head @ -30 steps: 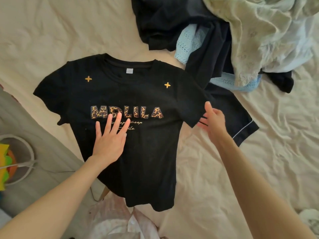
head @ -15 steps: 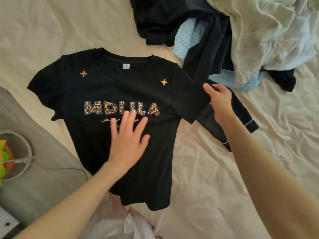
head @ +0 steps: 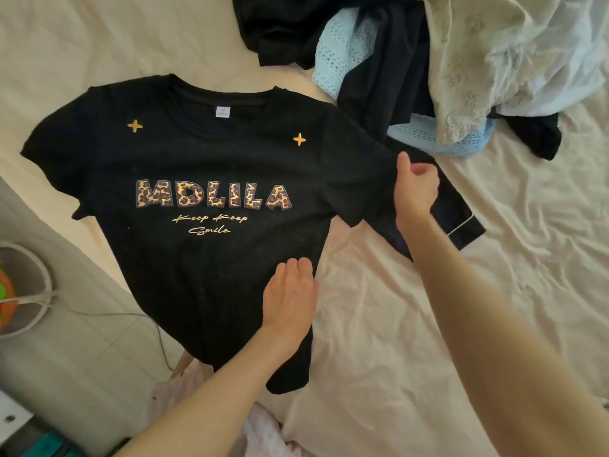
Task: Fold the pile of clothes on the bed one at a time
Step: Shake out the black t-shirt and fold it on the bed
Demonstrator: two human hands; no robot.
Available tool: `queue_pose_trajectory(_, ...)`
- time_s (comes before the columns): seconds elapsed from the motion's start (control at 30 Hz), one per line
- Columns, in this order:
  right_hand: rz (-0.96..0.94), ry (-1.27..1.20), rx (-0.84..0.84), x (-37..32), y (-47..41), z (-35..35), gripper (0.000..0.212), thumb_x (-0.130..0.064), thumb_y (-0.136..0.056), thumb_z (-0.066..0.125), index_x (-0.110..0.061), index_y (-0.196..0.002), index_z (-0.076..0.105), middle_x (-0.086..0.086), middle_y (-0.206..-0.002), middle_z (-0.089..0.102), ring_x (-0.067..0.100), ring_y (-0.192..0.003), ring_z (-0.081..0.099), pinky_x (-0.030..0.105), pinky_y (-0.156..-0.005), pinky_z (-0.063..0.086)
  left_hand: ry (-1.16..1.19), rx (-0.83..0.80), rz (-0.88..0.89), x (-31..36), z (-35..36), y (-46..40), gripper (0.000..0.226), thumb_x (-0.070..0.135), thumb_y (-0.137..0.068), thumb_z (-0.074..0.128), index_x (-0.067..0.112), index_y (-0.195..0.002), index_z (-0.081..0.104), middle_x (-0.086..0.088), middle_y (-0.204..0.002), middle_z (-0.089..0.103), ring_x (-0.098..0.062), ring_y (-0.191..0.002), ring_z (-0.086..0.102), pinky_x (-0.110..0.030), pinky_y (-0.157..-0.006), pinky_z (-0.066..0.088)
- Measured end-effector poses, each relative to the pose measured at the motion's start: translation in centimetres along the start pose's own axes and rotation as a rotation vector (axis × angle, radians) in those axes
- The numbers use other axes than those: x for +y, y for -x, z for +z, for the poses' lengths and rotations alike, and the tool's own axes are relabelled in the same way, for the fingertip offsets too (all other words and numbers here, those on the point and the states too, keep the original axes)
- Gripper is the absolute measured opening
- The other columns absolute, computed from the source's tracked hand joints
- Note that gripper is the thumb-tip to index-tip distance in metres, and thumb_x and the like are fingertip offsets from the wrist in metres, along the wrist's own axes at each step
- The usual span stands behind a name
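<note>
Black tee [head: 197, 166] flat, face-up; left hand [head: 290, 291] presses open, right hand [head: 416, 189] prob. pinches sleeve.

Views: one, head-worn, wide-angle. Position: above the near edge of the bed [head: 412, 341], at the person's standing height. Facing: forward and steeply down, toward 12 o'clock. Range: close; both forearms enter from 6 o'clock and reach mid-frame. Coverage: black T-shirt [head: 197, 265] spread at centre, clothes pile [head: 461, 61] cut off by the frame edge at 1 o'clock, floor [head: 66, 357] strip at 8 o'clock. Distortion: edges bend slightly. Shared field: not applicable, single view.
</note>
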State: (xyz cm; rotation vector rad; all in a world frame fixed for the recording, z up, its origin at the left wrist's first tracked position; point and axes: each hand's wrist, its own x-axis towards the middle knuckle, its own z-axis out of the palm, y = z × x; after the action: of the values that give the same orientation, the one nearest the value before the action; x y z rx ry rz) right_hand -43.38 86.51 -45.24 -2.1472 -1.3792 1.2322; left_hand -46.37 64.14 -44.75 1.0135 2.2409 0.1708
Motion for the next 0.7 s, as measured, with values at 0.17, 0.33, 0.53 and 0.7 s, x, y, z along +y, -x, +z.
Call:
queue_pose_trajectory(0.17, 0.12, 0.076, -0.191, 2.2, 3.3, -0.4, 0.034, -0.051, -0.085, 0.061, -0.018, -0.078, 0.059, -0.001, -0.08, 0.064, 0.011, -0.074, 0.06, 0.025, -0.071, 0.049, 0.099, -0.021, -0.1, 0.2, 0.2, 0.1, 0.017, 0.021, -0.095, 0.052, 0.015, -0.11, 0.053, 0.001, -0.102, 0.055, -0.008, -0.088, 0.049, -0.021, -0.071, 0.044)
queue_pose_trajectory(0.33, 0.376, -0.199, -0.298, -0.2, 1.6, 0.7, 0.014, -0.015, -0.093, 0.057, -0.004, -0.1, 0.059, 0.007, -0.097, 0.063, 0.017, -0.091, 0.063, 0.026, -0.075, 0.049, 0.131, -0.026, -0.057, 0.2, 0.5, 0.4, 0.013, 0.019, -0.094, 0.052, 0.016, -0.106, 0.057, 0.004, -0.097, 0.052, -0.005, -0.086, 0.047, -0.017, -0.071, 0.039)
queue_pose_trajectory(0.53, 0.437, -0.47, -0.413, -0.5, 1.2, 0.5, 0.034, -0.016, -0.102, 0.033, -0.007, -0.133, 0.043, 0.014, -0.139, 0.047, 0.026, -0.127, 0.047, 0.034, -0.1, 0.041, 0.155, -0.072, -0.015, 0.6, 1.2, 1.1, 0.009, 0.015, -0.096, 0.048, 0.016, -0.1, 0.056, 0.004, -0.095, 0.051, -0.006, -0.082, 0.049, -0.018, -0.07, 0.043)
queue_pose_trajectory(0.7, 0.171, -0.162, -0.156, 4.4, 6.4, -1.6, 0.015, -0.02, -0.097, 0.048, -0.011, -0.109, 0.052, 0.006, -0.105, 0.063, 0.012, -0.086, 0.063, 0.023, -0.072, 0.053, 0.303, -0.003, 0.018, -0.5, 0.8, 3.0, 0.011, 0.017, -0.094, 0.051, 0.019, -0.105, 0.051, 0.008, -0.101, 0.046, -0.005, -0.085, 0.049, -0.018, -0.073, 0.044)
